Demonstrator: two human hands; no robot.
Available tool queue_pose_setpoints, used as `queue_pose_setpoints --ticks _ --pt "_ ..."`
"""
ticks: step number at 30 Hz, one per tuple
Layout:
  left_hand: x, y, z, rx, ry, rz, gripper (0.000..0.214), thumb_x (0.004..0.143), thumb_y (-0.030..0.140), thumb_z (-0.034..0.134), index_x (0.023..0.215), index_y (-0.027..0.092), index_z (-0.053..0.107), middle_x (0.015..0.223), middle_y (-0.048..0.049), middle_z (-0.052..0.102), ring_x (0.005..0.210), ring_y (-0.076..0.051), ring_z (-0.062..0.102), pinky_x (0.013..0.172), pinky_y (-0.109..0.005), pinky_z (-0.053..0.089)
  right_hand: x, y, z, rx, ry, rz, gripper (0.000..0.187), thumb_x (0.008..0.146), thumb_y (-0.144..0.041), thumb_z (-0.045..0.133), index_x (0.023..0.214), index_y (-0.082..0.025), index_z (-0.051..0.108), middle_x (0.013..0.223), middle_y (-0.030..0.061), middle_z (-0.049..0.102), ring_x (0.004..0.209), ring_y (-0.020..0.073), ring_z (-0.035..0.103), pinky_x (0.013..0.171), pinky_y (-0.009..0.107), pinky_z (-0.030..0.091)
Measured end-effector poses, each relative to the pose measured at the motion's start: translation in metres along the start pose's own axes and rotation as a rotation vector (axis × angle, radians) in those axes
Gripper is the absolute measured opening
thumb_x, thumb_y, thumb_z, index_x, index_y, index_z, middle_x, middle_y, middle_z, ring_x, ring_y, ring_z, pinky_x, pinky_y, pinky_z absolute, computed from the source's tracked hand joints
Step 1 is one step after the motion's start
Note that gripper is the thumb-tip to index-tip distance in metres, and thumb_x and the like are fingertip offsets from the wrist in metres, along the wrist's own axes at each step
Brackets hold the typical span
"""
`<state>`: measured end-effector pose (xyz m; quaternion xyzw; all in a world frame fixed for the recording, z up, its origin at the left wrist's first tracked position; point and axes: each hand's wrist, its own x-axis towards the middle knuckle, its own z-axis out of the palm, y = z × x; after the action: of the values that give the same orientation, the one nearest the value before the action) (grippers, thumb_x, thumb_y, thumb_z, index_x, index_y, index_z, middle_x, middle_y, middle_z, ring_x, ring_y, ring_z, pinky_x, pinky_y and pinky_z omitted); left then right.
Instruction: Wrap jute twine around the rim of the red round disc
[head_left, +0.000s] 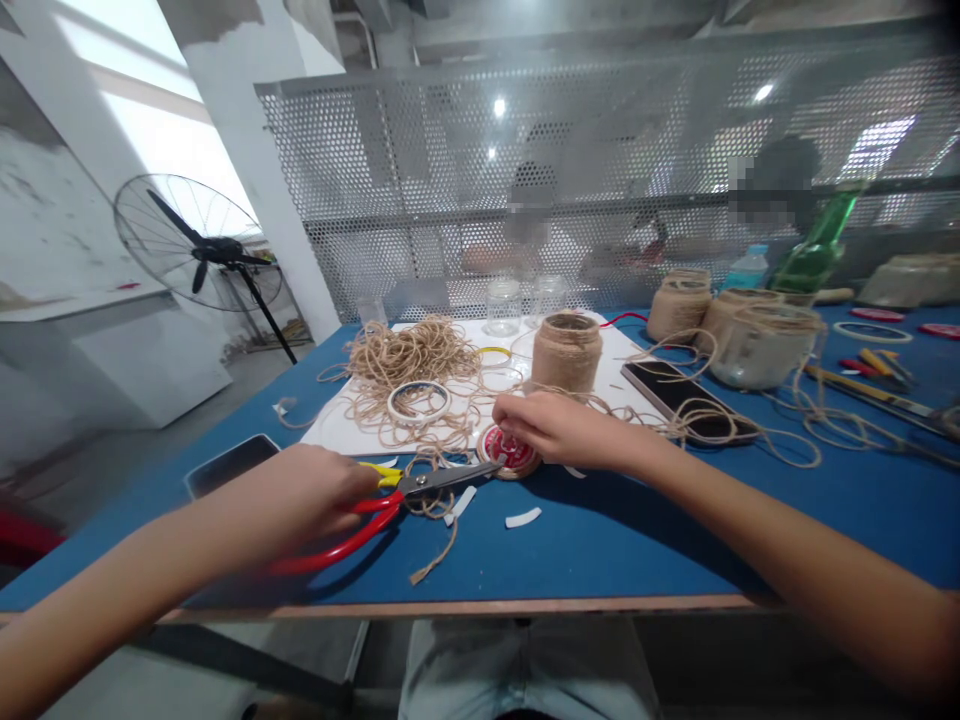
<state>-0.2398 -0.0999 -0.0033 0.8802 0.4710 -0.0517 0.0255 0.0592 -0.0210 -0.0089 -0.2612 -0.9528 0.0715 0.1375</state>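
My left hand (315, 490) is closed on the red and yellow handles of a pair of scissors (435, 480). The blades point right and their tips reach a round red-labelled tape roll (499, 450) lying on the table. Over that roll, my right hand (544, 425) has its fingers pinched together; whatever is between them is too small to make out. Just behind it stands a jar wrapped in jute twine (566, 355). Loose jute twine (409, 350) lies heaped to the left, with a white tape ring (418, 402) on it.
White strips (523, 518) lie near the front. A phone (686, 400) rests at right, another dark-screened device (232, 462) at left. Clear jars (503, 305), wrapped jars (679, 305) and a green bottle (817, 250) stand behind, before a perforated metal screen (450, 180).
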Motion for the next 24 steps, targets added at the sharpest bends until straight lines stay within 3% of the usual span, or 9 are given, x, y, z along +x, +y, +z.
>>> queue_pose_setpoints --ticks 4,24 --pt "0.000 0.003 -0.002 0.105 -0.085 -0.016 0.017 0.080 0.026 0.041 0.078 0.020 0.057 0.066 -0.0042 0.062 0.055 -0.014 0.053 0.050 -0.026 0.025 0.000 0.002 0.001 0.008 0.005 -0.010 0.014 0.088 -0.024 0.031 0.090 -0.020 0.044 0.074 0.0036 0.056 0.066 0.0144 0.048 0.059 0.023 0.031" --pt "-0.001 0.011 0.001 0.114 -0.028 0.010 0.024 0.082 0.027 0.038 0.076 0.018 0.060 0.060 -0.0054 0.061 0.048 -0.015 0.052 0.047 -0.027 0.024 0.001 -0.001 -0.001 0.041 0.033 -0.050 0.012 0.086 -0.020 0.034 0.085 -0.019 0.046 0.078 0.0033 0.055 0.069 0.0139 0.047 0.061 0.024 0.032"
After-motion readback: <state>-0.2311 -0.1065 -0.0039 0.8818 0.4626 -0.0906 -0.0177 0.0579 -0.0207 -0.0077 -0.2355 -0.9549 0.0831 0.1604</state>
